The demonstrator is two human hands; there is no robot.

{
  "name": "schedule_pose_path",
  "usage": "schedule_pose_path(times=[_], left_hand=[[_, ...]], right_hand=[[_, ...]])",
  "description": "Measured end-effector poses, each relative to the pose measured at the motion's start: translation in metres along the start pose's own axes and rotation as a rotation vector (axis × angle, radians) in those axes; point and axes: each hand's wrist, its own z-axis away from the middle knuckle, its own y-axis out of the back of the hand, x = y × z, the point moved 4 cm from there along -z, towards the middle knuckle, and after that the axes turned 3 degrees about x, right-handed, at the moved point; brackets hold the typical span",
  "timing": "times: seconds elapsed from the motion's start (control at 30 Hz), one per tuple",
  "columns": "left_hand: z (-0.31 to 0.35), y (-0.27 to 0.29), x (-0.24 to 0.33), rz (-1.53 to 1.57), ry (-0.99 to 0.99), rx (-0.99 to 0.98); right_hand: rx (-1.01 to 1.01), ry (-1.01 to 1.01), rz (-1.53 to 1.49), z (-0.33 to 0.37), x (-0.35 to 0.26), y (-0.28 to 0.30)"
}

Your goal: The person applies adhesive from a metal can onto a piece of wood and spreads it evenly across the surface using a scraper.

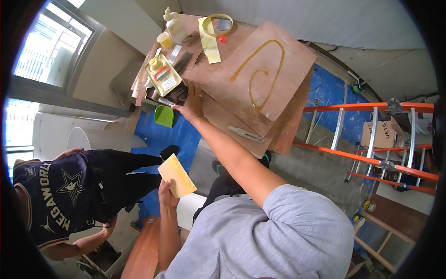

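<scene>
The left hand [166,193] holds a pale yellow rectangular spreader card [177,175] low by the body, its grip pinching the card's lower edge, well apart from the work. The right hand [191,105] reaches out to the near-left edge of the plywood board [260,69] on the counter [218,121], fingers pressed flat on the wood and holding nothing. A looping bead of amber glue [265,69] lies unspread on the board's face. The likely trouble is that the glue skins or runs toward the board's edge before the card reaches it, since the card is far from the bead; the stacked boards also overhang the counter, so a hard push from the right hand could shift them. A metal scraper [246,134] lying loose on the lower sheet could slide off. Among containers, a flat rectangular yellow tin can [163,75] with a red handle lies at the counter's left; its contents cannot be seen. A small yellow cup [164,40] and a pale jug [175,25] stand behind it, contents hidden. A green dustpan [164,116] lies on the blue floor sheet [172,137] below.
</scene>
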Motion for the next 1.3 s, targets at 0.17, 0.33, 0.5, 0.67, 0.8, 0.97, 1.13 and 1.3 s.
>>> schedule_pose_path(times=[0.17, 0.33, 0.5, 0.67, 0.8, 0.97, 1.13, 1.3], left_hand=[[-0.013, -0.036, -0.035, -0.030, 0.039, 0.058], [0.004, -0.049, -0.085, -0.081, 0.005, 0.211], [0.027, -0.093, -0.120, -0.126, 0.005, 0.180], [0.036, -0.094, -0.138, -0.209, 0.046, 0.402], [0.051, -0.100, -0.155, -0.185, 0.022, 0.450], [0.035, -0.121, -0.187, -0.065, -0.020, 0.405], [0.004, -0.116, -0.202, -0.044, -0.003, 0.330], [-0.025, -0.124, -0.183, -0.109, 0.065, 0.210]], right_hand=[[-0.256, 0.182, -0.037, 0.000, 0.040, 0.047], [0.246, -0.183, -0.083, -0.079, 0.140, 0.304], [0.546, -0.614, 0.313, -0.214, 0.365, 0.484], [0.495, -0.642, -0.313, -0.251, 0.436, 0.465], [0.462, -0.839, -0.444, -0.212, 0.413, 0.460], [0.686, -0.895, -0.454, -0.133, 0.397, 0.491], [0.767, -0.833, -0.619, -0.062, 0.399, 0.511], [0.824, -0.782, -0.696, -0.007, 0.395, 0.509]])
